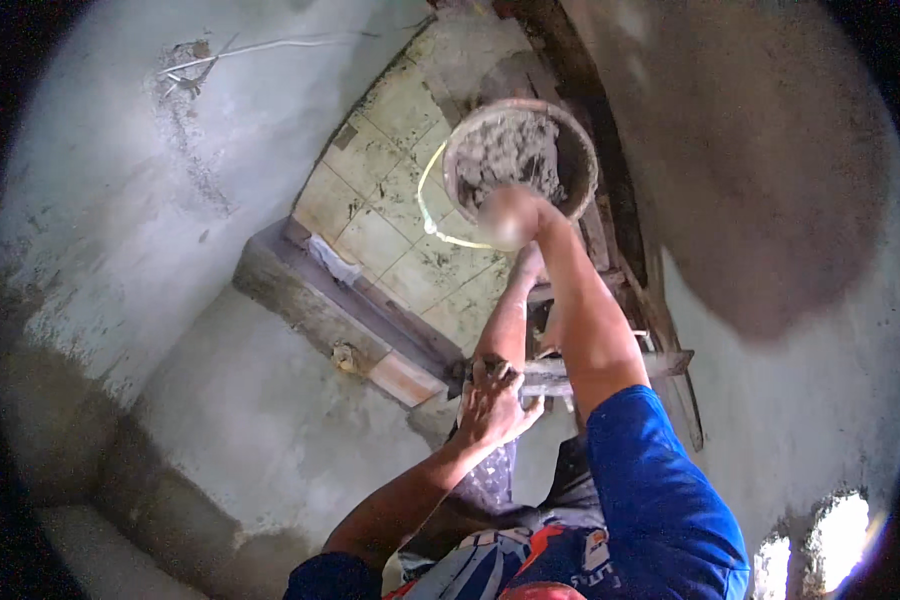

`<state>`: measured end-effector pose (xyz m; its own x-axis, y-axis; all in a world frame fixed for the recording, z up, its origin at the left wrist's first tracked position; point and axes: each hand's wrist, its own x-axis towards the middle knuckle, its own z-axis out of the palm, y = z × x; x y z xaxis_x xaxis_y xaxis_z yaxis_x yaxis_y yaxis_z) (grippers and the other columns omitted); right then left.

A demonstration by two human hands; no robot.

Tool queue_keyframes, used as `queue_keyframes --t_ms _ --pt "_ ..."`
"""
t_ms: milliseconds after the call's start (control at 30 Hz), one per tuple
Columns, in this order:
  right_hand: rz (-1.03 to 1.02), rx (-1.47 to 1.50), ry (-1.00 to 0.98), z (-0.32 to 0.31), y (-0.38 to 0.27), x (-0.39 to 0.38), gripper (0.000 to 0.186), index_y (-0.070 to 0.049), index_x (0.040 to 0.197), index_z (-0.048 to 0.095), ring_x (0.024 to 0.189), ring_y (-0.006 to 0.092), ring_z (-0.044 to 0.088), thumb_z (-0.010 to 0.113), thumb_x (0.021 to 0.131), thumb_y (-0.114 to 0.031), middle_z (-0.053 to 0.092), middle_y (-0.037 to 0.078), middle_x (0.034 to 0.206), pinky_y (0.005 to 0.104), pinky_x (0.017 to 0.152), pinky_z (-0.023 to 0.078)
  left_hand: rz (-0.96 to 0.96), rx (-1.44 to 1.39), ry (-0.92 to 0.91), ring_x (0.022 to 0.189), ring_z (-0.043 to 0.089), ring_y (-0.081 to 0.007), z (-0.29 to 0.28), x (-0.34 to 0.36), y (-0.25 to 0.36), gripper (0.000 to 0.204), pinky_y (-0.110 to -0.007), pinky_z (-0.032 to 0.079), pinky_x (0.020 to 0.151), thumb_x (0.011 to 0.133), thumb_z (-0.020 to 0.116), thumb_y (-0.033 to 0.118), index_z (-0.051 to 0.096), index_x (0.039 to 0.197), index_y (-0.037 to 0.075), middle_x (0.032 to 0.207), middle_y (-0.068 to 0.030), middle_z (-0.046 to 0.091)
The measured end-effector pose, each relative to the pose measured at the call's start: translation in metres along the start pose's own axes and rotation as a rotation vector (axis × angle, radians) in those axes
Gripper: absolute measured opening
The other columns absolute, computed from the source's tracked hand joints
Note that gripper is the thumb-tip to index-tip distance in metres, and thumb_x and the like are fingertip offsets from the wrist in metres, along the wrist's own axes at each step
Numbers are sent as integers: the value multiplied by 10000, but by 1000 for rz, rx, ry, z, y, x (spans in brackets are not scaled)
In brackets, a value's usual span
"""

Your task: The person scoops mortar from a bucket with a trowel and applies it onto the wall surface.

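A round bucket (pixel 592 150) holds lumpy grey wet mortar (pixel 505 148), and its pale yellow handle (pixel 422 195) hangs down on the left side. My right hand (pixel 513 216) reaches over the bucket's near rim at the mortar's edge. It is blurred, so I cannot make out its fingers or anything in them. Nearer to me, my left hand (pixel 492 408) is smeared with grey, its fingers apart and nothing visible in it. That hand lies over my bent leg (pixel 505 325), close to the knee.
Wooden bars (pixel 610 370) stand under and beside my legs. Far below is a dirty tiled floor (pixel 400 225), edged by a ledge (pixel 320 305) with a white crumpled piece (pixel 334 262). Plastered walls flank me; a damp dark patch (pixel 760 200) marks the right wall, a loose cable (pixel 270 45) the left.
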<state>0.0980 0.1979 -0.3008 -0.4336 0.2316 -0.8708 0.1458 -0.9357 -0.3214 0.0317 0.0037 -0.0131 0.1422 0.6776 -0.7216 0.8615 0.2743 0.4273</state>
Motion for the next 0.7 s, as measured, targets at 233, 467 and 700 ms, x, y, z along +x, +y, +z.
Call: queue_keyframes --t_ms 233,467,700 --pt "-128 -321 246 60 17 -140 282 -18 1133 545 766 289 608 530 880 -144 597 145 857 420 715 487 -24 108 -59 1004 504 -403 -22 -23 -37 518 -506 419 919 757 680 447 626 964 -25 1014 -195 588" --pt "-53 1 213 3 6 -11 42 -27 867 560 558 215 559 532 846 -51 565 81 671 365 468 449 -124 -43 -160 1188 434 -490 2 -4 -9 521 -609 404 949 761 668 471 670 1047 35 1203 -174 570" --pt "-41 -15 277 79 0 -138 296 -58 1168 396 562 224 570 508 897 -99 543 101 718 360 430 480 -73 145 -106 1061 513 -466 -26 -19 -26 562 -543 439 915 773 660 481 630 1036 -15 1081 -232 588"
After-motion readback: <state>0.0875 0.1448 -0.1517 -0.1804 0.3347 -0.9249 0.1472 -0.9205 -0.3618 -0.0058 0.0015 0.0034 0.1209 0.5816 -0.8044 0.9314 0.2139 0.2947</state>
